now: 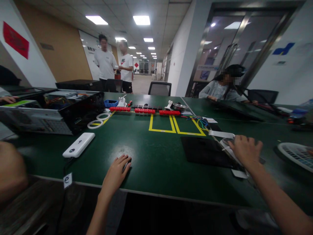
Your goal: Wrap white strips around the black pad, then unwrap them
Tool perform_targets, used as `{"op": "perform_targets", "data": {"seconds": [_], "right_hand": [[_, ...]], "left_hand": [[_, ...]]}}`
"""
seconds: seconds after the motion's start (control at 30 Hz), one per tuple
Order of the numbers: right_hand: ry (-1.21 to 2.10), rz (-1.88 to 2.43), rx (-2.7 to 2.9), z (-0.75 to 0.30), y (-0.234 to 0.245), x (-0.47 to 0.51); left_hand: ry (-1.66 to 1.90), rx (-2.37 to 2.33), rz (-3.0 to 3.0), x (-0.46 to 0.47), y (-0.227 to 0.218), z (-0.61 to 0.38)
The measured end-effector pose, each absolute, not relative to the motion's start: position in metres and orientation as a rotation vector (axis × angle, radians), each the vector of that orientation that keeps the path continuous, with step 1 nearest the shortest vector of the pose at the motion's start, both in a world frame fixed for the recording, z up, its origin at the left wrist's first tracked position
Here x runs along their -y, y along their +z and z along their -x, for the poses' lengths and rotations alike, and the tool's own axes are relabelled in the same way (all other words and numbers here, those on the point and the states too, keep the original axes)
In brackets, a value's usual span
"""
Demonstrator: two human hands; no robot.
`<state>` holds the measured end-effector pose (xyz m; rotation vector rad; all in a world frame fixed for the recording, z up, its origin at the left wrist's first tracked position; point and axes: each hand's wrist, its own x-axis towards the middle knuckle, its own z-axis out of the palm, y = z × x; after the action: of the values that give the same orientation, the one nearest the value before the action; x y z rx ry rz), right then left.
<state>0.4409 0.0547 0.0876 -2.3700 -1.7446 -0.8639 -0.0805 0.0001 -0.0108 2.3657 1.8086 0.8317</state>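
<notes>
My left hand [116, 173] lies low over the green table [151, 173] near its front edge, fingers curled. A small dark object [126, 164] shows beside the thumb, its kind unclear. Farther right, my right hand [246, 150] bends its fingers down onto a pale grey-and-white item [227, 143], mostly covered by the hand. Left of that hand a flat black mat or panel [205, 151] lies on the table. A white strip [221, 134] sits just beyond it.
An open computer case [46, 114] stands at left, near a white power bank [78, 145] and white rings [96, 124]. Red block strips [144, 110], yellow tape outlines [162, 131] and coloured wires [201, 122] lie farther back. At right are a white slotted object [297, 155] and a seated person [226, 88].
</notes>
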Motion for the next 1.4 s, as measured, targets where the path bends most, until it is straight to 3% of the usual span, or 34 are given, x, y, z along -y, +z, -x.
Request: {"op": "perform_targets", "data": {"seconds": [0.27, 0.47, 1.4], "right_hand": [[-0.534, 1.883, 2.408, -0.421, 0.037, -0.080], [-0.204, 2.017, 2.282, -0.402, 0.003, -0.079], [-0.118, 1.886, 2.376, -0.161, 0.024, -0.037]], "left_hand": [[0.816, -1.815, -2.375, 0.001, -0.007, 0.079], [0.817, -1.817, -2.381, 0.000, -0.009, 0.080], [0.748, -1.810, -2.428, 0.002, -0.008, 0.079]]}}
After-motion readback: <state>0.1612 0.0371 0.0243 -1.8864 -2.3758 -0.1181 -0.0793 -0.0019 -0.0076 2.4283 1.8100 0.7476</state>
